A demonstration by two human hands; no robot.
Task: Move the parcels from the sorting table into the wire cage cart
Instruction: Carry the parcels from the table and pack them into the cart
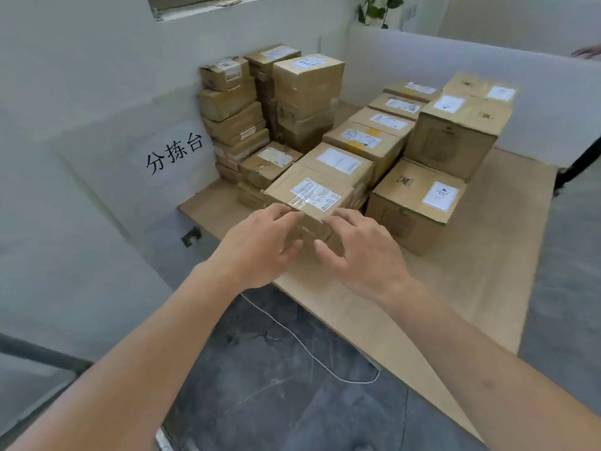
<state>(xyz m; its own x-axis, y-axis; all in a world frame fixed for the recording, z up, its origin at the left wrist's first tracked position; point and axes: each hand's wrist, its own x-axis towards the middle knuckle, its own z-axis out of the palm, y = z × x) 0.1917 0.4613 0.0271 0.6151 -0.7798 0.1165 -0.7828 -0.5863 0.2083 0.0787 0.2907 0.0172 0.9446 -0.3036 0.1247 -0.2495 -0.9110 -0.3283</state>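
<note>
Several brown cardboard parcels with white labels stand on the light wooden sorting table (455,288). The nearest parcel (312,193) sits at the front of a row, its taped label facing up. My left hand (257,245) and my right hand (361,252) are both stretched out at this parcel's near face, fingers spread. The fingertips reach its front top edge, but neither hand has closed on it. No wire cage cart is in view.
Tall parcel stacks (234,115) stand at the back left against a white partition with black characters (174,153). Larger boxes (416,203) sit to the right. A white cable (309,349) lies on the grey floor. Another person's hand (587,52) shows at the far right.
</note>
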